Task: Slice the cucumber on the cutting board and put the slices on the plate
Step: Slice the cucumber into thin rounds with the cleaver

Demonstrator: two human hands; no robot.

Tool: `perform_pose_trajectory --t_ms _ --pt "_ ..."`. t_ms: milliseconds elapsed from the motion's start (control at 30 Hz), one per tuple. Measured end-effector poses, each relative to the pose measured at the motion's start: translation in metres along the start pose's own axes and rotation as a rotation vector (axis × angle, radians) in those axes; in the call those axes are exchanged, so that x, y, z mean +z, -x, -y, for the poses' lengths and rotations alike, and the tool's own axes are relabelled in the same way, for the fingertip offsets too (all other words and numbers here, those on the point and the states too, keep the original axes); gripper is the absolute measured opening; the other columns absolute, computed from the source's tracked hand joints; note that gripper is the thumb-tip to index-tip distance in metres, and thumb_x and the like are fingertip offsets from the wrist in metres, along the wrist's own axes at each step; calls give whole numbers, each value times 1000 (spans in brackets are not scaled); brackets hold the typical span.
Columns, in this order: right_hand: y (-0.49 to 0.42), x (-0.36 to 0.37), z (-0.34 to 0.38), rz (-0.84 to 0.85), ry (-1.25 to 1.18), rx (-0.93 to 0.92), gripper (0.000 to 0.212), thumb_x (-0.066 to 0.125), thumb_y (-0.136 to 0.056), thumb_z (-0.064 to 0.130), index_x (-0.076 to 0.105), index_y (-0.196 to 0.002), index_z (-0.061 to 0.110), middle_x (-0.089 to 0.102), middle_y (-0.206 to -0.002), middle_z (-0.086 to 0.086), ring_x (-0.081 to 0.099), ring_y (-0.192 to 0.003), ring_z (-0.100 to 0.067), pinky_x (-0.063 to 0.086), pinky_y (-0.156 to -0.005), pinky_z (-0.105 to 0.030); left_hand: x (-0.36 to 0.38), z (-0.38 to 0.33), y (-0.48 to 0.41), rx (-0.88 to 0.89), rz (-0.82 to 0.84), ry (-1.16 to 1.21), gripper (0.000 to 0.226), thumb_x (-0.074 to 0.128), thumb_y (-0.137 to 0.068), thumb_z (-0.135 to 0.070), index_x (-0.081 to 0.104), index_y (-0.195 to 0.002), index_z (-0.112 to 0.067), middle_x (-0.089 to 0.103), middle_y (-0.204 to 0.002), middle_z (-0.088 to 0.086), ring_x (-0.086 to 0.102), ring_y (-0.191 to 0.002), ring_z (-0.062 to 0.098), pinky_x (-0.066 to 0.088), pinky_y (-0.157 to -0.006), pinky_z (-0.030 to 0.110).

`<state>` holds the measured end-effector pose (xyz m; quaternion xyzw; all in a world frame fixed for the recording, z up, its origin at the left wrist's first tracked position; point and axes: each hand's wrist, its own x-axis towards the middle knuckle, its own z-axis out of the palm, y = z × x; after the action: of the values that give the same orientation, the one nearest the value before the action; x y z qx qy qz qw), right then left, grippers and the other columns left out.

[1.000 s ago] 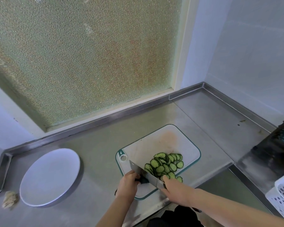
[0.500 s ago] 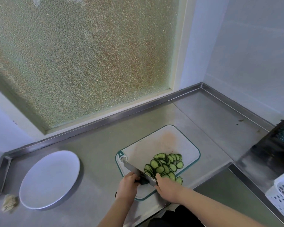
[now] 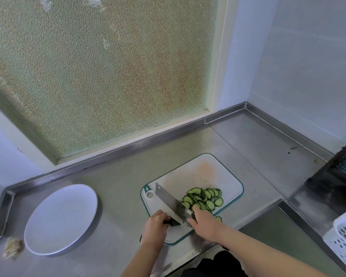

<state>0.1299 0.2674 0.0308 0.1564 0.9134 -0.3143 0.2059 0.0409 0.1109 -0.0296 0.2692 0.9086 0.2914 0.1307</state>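
A heap of thin green cucumber slices [image 3: 205, 198] lies on the white, green-rimmed cutting board [image 3: 198, 172]; one slice [image 3: 219, 218] sits at the board's near edge. My left hand [image 3: 156, 226] pinches a short dark cucumber stub [image 3: 172, 222] on the board's near left part. My right hand [image 3: 204, 222] grips the handle of a cleaver [image 3: 172, 202]. Its blade runs from the stub up towards the board's hanging hole, between my left hand and the slices. The round white plate [image 3: 60, 220] stands to the left on the steel counter with nothing on it.
A crumpled beige scrap [image 3: 12, 246] lies left of the plate. At the right are a dark rack [image 3: 336, 180] and a white perforated basket [image 3: 344, 236]. The counter steps down into a lower steel section [image 3: 268, 236] near the board's right front. A frosted window backs the counter.
My right hand and the cleaver shifted left towards my left hand, and the blade tip now reaches further up the board. The slices and plate stayed put.
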Motion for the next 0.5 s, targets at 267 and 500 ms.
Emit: perform_pose_trajectory --t_ms 267,500 --pt "14 -9 2 7 0 -65 16 40 -99 28 32 -95 14 50 -87 -8 49 -77 -23 38 -67 -33 2 3 2 -1 -22 -2 11 63 -71 3 64 -82 0 55 -79 3 59 -81 26 33 -64 15" --pt "18 -12 2 22 25 -59 24 39 -99 29 37 -109 8 56 -89 -13 51 -78 -25 40 -69 -35 0 2 0 -20 -16 -4 13 65 -72 -1 65 -85 2 48 -78 -3 58 -84 28 28 -62 16"
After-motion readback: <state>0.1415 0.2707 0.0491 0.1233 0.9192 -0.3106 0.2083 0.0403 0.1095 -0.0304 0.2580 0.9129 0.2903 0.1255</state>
